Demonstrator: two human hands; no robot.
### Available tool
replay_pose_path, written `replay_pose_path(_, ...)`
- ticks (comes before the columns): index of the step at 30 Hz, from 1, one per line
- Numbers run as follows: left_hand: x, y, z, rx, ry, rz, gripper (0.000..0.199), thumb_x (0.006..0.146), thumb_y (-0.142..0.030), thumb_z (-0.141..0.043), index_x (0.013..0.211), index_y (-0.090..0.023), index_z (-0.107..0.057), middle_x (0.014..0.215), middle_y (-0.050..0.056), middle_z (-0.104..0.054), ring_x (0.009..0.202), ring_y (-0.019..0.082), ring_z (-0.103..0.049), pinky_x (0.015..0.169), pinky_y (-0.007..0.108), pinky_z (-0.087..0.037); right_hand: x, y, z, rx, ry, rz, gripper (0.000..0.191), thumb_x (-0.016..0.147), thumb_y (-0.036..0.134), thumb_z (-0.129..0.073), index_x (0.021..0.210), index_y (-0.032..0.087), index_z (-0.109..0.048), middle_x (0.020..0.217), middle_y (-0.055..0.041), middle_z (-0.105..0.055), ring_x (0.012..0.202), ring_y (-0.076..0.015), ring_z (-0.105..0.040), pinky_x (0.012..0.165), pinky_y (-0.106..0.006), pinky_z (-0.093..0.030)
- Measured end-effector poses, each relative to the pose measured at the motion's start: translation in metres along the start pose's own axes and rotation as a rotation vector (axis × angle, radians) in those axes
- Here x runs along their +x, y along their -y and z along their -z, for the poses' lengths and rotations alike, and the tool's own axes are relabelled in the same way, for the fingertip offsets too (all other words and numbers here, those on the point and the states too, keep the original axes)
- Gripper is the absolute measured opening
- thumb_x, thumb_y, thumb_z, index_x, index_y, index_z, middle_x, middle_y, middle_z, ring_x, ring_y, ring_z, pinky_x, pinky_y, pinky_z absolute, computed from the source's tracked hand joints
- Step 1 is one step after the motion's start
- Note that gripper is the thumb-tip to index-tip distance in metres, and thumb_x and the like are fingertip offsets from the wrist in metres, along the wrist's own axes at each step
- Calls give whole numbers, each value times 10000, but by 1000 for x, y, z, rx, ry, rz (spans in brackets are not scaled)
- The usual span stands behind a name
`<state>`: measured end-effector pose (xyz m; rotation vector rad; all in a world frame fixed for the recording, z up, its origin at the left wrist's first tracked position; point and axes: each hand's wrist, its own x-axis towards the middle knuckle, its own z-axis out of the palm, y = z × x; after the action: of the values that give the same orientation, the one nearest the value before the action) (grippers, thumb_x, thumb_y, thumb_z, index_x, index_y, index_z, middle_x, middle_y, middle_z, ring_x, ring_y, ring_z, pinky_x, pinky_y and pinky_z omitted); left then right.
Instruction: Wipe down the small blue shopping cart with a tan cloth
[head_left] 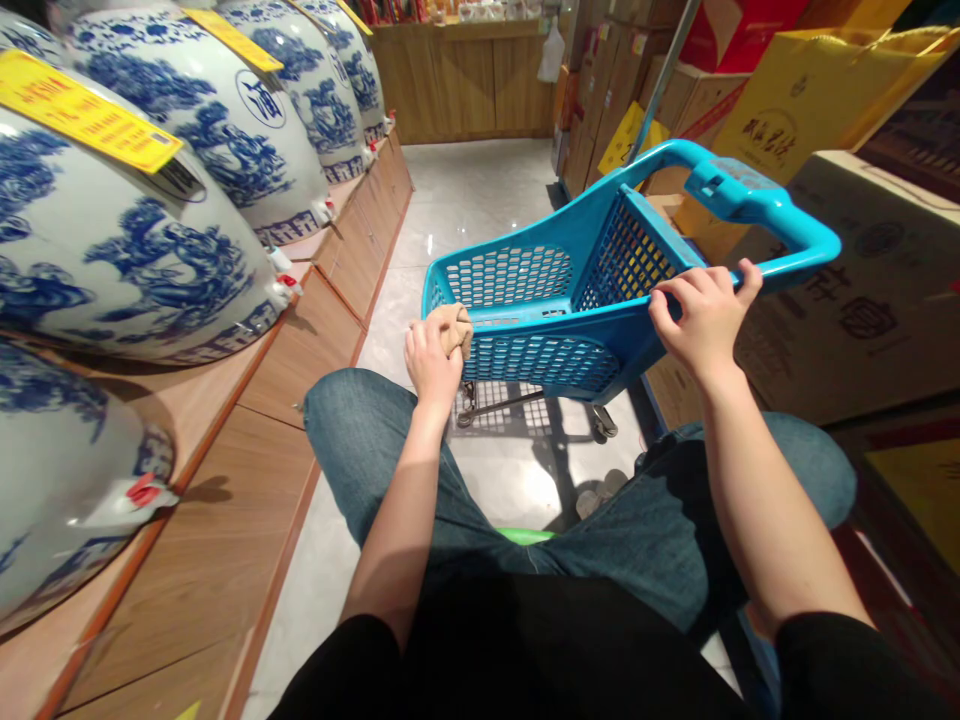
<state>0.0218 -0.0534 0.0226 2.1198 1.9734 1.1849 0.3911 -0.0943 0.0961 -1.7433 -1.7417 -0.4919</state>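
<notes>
Bright-blue plastic lattice-sided shopping cart: twelve o'clock. Left grip: closed round crumpled tan cloth, at cart's eight o'clock rim. Right grip: spread over rim. Work seemingly underway; finished, remaining parts indistinguishable.

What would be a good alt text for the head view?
A person's left hand holds a tan cloth against a blue shopping cart, while the right hand rests on it near the handle. Large blue-and-white jars stand on a wooden ledge to the left.
</notes>
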Motion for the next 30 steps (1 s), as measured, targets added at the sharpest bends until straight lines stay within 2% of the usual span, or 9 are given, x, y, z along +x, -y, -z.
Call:
replay_pose_path(2,0,-3,0,19,24,-28,422,858,-159,-566,1268,-211,-649,1193,156,-616,1237,377,-552,1103,558,-459,0,0,0,13,1,-2,298,979,417,-431,814,285,-641,974,-130,-730,1045,-352,-572,1110,-645,-196)
replay_pose_path(6,1,-10,-6,-17,42,-122,485,852,-122,-537,1320,-200,-639,1399,162,-573,1436,351,-453,1239,552,-367,0,0,0,18,-2,0,271,964,396,-442,828,274,-642,969,-140,-726,1052,-367,-574,1094,-659,-204)
replay_pose_path(9,4,-10,-9,-27,118,-179,483,890,-117,-484,1347,-199,-615,1367,133,-646,1363,305,-539,1242,513,-376,1,0,-1,3,-16,3,253,946,391,-461,845,256,-650,965,-132,-726,1055,-370,-587,1094,-673,-221)
replay_pose_path(13,8,4,-2,16,194,-218,441,934,-173,-513,1363,-190,-614,1336,143,-687,1309,321,-594,1171,493,-446,0,0,0,-6,-17,15,261,951,396,-455,845,257,-649,952,-123,-721,1052,-362,-590,1097,-672,-227)
replay_pose_path(17,8,17,1,20,120,-150,431,930,-172,-518,1349,-174,-620,1377,163,-670,1405,338,-538,1196,518,-428,-1,2,1,-2,1,19,264,963,398,-445,839,278,-645,969,-135,-721,1031,-355,-563,1077,-655,-219)
replay_pose_path(20,5,2,-8,14,90,-146,434,933,-157,-498,1348,-169,-625,1337,152,-691,1392,337,-543,1214,525,-406,-1,4,1,-5,-5,9,266,965,398,-441,831,281,-639,972,-140,-721,1027,-360,-554,1061,-659,-218)
replay_pose_path(25,5,-25,-17,2,194,-304,475,922,-169,-555,1394,-168,-610,1362,131,-690,1343,323,-581,1189,487,-425,0,1,0,-7,-21,0,264,963,390,-456,822,273,-646,948,-134,-727,1030,-367,-577,1081,-669,-220)
replay_pose_path(27,7,-18,-13,6,195,-289,463,921,-181,-558,1380,-177,-621,1323,132,-707,1278,319,-614,1153,475,-457,0,1,0,-12,-11,3,264,965,384,-460,832,270,-658,960,-130,-731,1036,-362,-584,1096,-665,-223)
replay_pose_path(30,7,3,-4,36,105,-146,423,911,-204,-564,1325,-187,-645,1283,140,-717,1258,335,-617,1142,491,-468,-1,2,0,-16,4,9,252,956,372,-476,876,256,-684,986,-116,-734,1063,-358,-598,1119,-665,-230)
